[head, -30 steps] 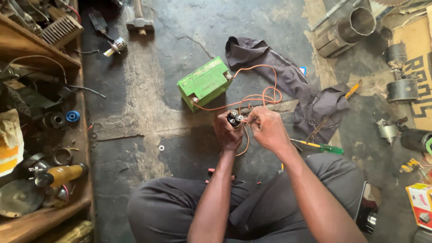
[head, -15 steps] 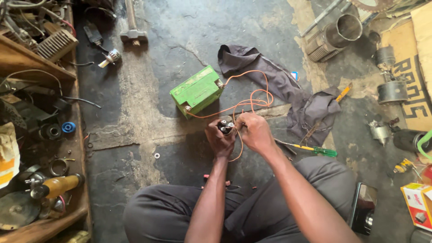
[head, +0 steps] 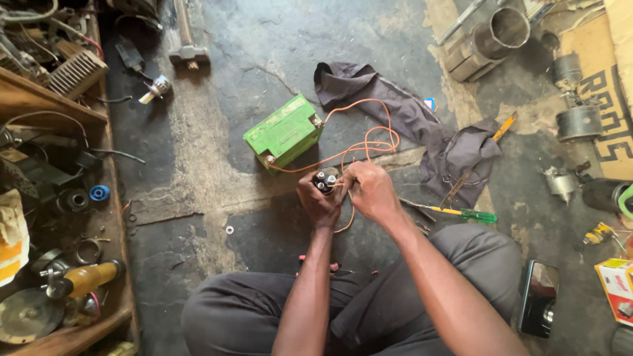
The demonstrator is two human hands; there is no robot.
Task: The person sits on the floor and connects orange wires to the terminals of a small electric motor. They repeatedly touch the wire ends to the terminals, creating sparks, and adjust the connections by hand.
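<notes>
left hand (head: 319, 201): clenched grip | right hand (head: 370, 191): fingers pinching

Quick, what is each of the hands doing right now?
Left hand: closed around a small dark cylindrical part.
Right hand: fingers pinched on the orange wire at that part.

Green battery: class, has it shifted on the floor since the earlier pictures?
No. The green battery sits at the same angle beside the dark cloth as before; only the camera view has shifted.

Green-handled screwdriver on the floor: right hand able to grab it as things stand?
Probably yes. The screwdriver lies uncovered on the floor just beside the right hand, nothing between them, but that hand is pinching the orange wire and must release first.
</notes>
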